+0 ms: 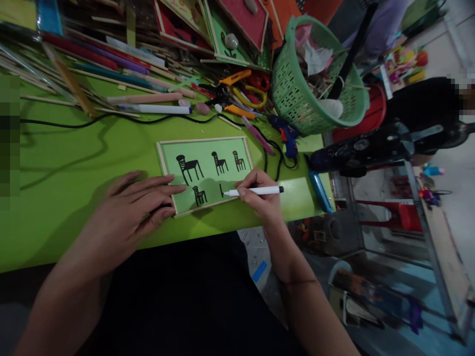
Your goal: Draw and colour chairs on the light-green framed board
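A green card (208, 173) edged with thin wooden sticks lies on the green tabletop, with several black chairs drawn on it. My right hand (260, 195) grips a white marker pen (256, 191) with a black end; its tip meets the card at a short black stroke in the lower right part. My left hand (144, 202) lies flat with fingers stretched out, its fingertips resting over the card's left edge. That hand holds nothing.
Behind the card are a black cable (148, 120), a pink marker (258, 135), a blue glue gun (285, 136) and yellow-handled scissors (252, 97). A green basket (297, 94) stands back right. Sticks and pens (111, 64) crowd the back left. A blue object (321, 192) sits near the right edge.
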Motion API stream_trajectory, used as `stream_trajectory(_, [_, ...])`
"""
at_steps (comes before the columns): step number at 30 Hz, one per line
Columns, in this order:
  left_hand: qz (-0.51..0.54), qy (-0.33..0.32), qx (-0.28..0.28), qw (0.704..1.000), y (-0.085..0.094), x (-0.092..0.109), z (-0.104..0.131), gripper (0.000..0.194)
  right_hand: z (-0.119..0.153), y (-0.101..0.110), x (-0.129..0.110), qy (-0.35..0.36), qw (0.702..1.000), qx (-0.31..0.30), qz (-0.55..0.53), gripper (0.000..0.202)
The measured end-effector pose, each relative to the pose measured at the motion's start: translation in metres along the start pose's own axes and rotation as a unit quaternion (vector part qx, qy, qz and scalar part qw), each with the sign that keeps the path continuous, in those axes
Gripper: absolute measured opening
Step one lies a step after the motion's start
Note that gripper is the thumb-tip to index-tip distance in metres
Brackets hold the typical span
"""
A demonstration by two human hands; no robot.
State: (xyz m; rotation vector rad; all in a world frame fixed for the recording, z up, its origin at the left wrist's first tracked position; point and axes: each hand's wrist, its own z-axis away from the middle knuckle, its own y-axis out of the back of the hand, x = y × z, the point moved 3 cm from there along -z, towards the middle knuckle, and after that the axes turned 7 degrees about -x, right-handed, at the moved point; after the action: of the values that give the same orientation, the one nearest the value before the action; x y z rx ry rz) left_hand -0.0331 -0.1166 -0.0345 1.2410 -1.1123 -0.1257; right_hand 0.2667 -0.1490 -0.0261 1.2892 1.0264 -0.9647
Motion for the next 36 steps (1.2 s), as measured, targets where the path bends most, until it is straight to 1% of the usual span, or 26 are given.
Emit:
stream_trajectory(3, [-0.002,0.0,-0.002,1.0,0.0,0.0,-0.001,0.033,0.0,0.0,0.003,0.008,1.0,0.01,-0.019,0.016])
stream_trajectory(7, [0.0,0.004,-0.002,1.0,-0.001,0.0,-0.001,0.037,-0.003,-0.002,0.0,0.007,1.0,0.023,0.003,0.017])
stream_trajectory(10, [-0.002,-0.004,0.003,1.0,-0.001,0.001,0.0,0.035,-0.005,-0.003,-0.004,0.012,0.999,0.031,0.012,0.017])
stream_trajectory(14, [-0.003,-0.009,0.008,1.0,0.0,0.002,0.0,0.034,-0.006,-0.003,-0.007,0.022,0.999,0.031,0.016,0.016])
stream_trajectory(19, [-0.002,-0.004,0.004,1.0,0.001,0.002,0.0,0.037,-0.007,-0.003,-0.007,0.008,0.999,0.032,0.027,0.017])
stream_trajectory(24, [0.004,-0.003,0.007,1.0,0.0,0.0,0.0,0.034,-0.008,-0.004,-0.008,0.012,0.998,0.037,0.043,0.018])
stream_trajectory(30, [-0.003,-0.004,0.005,1.0,0.0,0.002,-0.001,0.037,-0.008,-0.004,-0.008,0.021,0.998,0.029,0.053,0.016])
stream_trajectory(36, [-0.001,-0.014,0.012,1.0,0.0,0.001,0.0,0.028,-0.007,-0.004,-0.005,0.011,0.998,0.02,0.059,0.017])
